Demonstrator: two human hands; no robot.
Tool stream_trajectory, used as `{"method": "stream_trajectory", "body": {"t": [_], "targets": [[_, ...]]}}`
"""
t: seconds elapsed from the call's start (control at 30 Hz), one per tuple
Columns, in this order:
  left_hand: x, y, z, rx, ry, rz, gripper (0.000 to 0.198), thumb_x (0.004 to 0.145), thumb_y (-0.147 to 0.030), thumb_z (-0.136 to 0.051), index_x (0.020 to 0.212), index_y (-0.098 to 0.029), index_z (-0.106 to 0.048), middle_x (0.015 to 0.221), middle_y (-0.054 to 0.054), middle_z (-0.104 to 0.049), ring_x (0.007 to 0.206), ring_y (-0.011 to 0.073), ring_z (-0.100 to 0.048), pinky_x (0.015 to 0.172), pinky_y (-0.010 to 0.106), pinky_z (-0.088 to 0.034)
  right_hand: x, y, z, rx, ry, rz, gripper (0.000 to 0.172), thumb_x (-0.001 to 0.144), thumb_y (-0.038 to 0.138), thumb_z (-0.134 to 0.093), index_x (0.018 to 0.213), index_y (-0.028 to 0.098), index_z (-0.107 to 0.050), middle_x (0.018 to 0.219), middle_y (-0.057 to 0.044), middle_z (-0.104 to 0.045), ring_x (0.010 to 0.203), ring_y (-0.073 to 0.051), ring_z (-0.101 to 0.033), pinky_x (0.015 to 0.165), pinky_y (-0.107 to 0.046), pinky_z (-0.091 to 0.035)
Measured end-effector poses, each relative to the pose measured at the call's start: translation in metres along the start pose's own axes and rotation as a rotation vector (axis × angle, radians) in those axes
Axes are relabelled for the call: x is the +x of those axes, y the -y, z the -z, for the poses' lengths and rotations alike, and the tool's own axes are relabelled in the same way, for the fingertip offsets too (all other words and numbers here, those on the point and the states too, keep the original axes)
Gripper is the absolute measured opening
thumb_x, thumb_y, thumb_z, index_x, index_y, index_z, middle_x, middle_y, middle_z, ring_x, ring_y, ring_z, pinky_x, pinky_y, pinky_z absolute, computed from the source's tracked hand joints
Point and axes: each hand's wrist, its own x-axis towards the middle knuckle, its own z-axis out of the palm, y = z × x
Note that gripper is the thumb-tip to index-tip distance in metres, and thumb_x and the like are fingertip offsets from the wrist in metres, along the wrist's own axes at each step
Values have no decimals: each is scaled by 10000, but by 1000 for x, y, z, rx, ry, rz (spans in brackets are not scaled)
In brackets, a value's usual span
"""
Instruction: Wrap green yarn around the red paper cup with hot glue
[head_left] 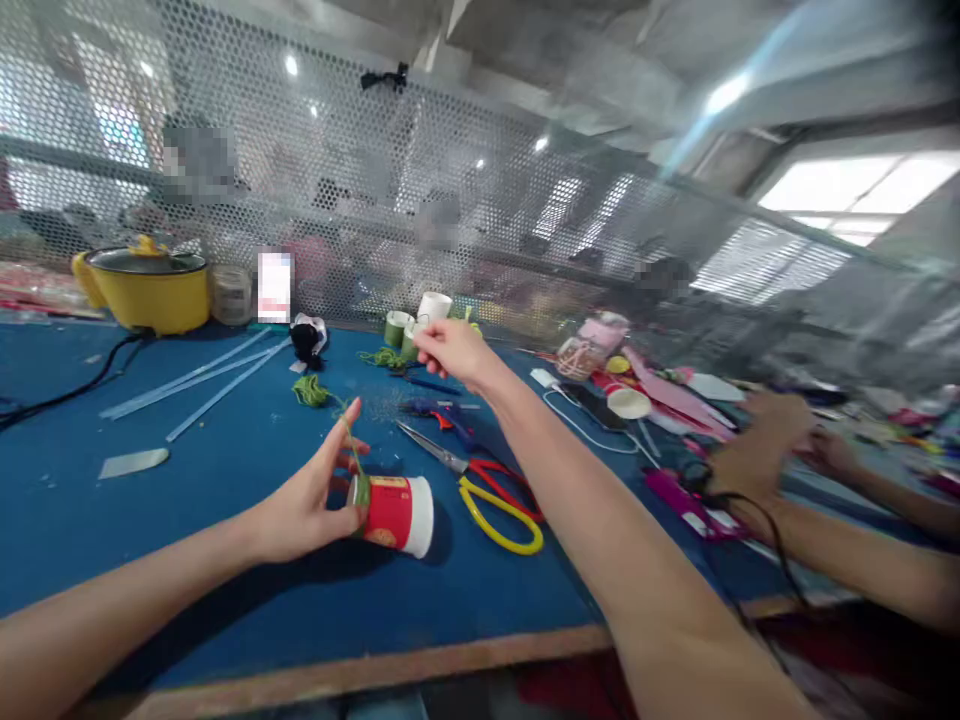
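Red cup [391,514] clamped in left hand [304,505], bare tabletop [337,610] toward front edge [375,669], grip of right hand [456,352] unclear

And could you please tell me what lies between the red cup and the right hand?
In the head view, scissors blades, a blue glue gun and a thin dark tool lie between the cup and right hand.

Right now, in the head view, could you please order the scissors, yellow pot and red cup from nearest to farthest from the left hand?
1. Red cup: in the left hand
2. Scissors: right of cup
3. Yellow pot: back left
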Motion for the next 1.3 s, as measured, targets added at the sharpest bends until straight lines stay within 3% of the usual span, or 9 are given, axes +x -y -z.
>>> {"method": "stream_trajectory", "body": {"t": [0.13, 0.23, 0.3, 0.4, 0.63, 0.73, 0.87, 1.1, 1.3], "targets": [[2, 1, -1, 6, -22, -12, 966, 749, -190, -571, 1423, -329, 107, 1177, 87, -357, 985, 206, -431, 844, 408, -402, -18, -47, -3, -74, 1, -63, 189, 812, 131, -534, 989, 131, -600, 780, -58, -664, 633, -131, -611, 524, -226, -458], [2, 0, -1, 41, -40, -27, 952, 758, -202, -564, 1423, -336, 103, 1184, 88, -363, 967, 198, -438, 820, 394, -421, -25, -72, -9, -171, 34, -115, 36, 718, 142, -637, 753, 139, -644, 670, -61, -646, 681, -191, -614, 583, -276, -455], [2, -1, -1, 75, -48, -45, 942, 760, -210, -565, 1427, -327, 89, 1188, 94, -371, 953, 195, -448, 801, 384, -436, -28, -83, -15, -213, 63, -152, 75, 662, 108, -663, 619, 155, -623, 599, -57, -627, 683, -212, -615, 602, -293, -447], [1, -2, 0, 147, -52, -88, 932, 760, -190, -559, 1432, -310, 75, 1213, 110, -370, 938, 191, -458, 789, 380, -451, -30, -89, -26, -218, 63, -195, 91, 621, 74, -668, 616, 150, -620, 629, -78, -644, 712, -234, -628, 625, -307, -449], [0, -4, 7, 343, -33, -270, 933, 744, -109, -545, 1439, -294, 50, 1279, 131, -347, 982, 206, -467, 874, 429, -435, -50, -77, -17, -36, -64, -186, 316, 728, 162, -587, 1042, 135, -565, 848, -81, -671, 690, -172, -626, 614, -285, -481], [2, -4, 12, 397, -39, -335, 939, 741, -101, -542, 1442, -280, 56, 1292, 143, -342, 1002, 221, -462, 892, 440, -427, -70, -66, -2, 214, 1, -109, 161, 752, 264, -585, 850, 136, -592, 642, -18, -609, 562, -131, -572, 557, -260, -474], [5, -5, 17, 449, -49, -365, 954, 724, -79, -544, 1446, -265, 51, 1305, 153, -342, 1006, 229, -462, 893, 435, -425, -96, -47, 7, 495, 102, -37, 217, 718, 359, -632, 737, 148, -585, 572, 13, -563, 458, -92, -505, 461, -229, -436], [8, 0, 24, 361, -95, -300, 970, 723, -94, -584, 1443, -293, 36, 1298, 144, -347, 1012, 233, -463, 870, 427, -434, -129, -23, 9, 218, 256, 75, 246, 772, 382, -579, 635, 179, -597, 476, 21, -567, 388, -104, -502, 419, -229, -430], [9, 0, 25, 244, -103, -188, 963, 754, -142, -591, 1434, -327, 65, 1273, 124, -347, 981, 209, -476, 841, 417, -458, -137, -19, 5, -11, 175, 333, 150, 794, 270, -535, 774, 214, -673, 741, -29, -708, 714, -197, -658, 690, -307, -522]]}}
